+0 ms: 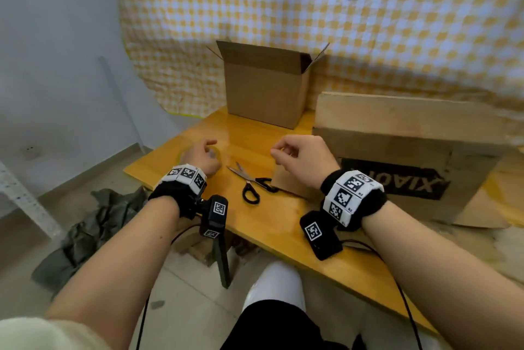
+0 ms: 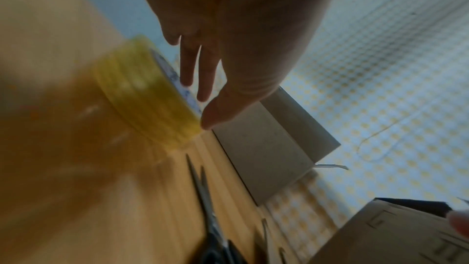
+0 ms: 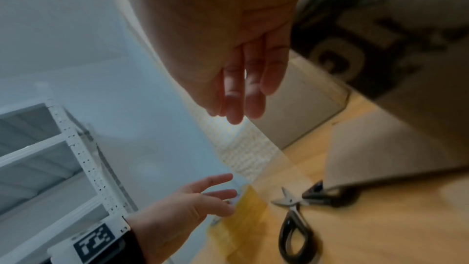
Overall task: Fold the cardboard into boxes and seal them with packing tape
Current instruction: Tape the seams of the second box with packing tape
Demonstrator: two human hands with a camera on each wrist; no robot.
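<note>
A yellowish roll of clear packing tape lies on the wooden table at the left. My left hand holds it, fingers at its core and thumb on its rim. To the right, my right hand pinches the free tape end; a clear strip stretches from it down to the roll. An upright cardboard box with raised top flaps stands at the back. A flat cardboard piece lies under my right hand.
Black-handled scissors lie between my hands. A big printed cardboard box fills the table's right side. A checked cloth hangs behind. A white shelf and a green cloth on the floor are to the left.
</note>
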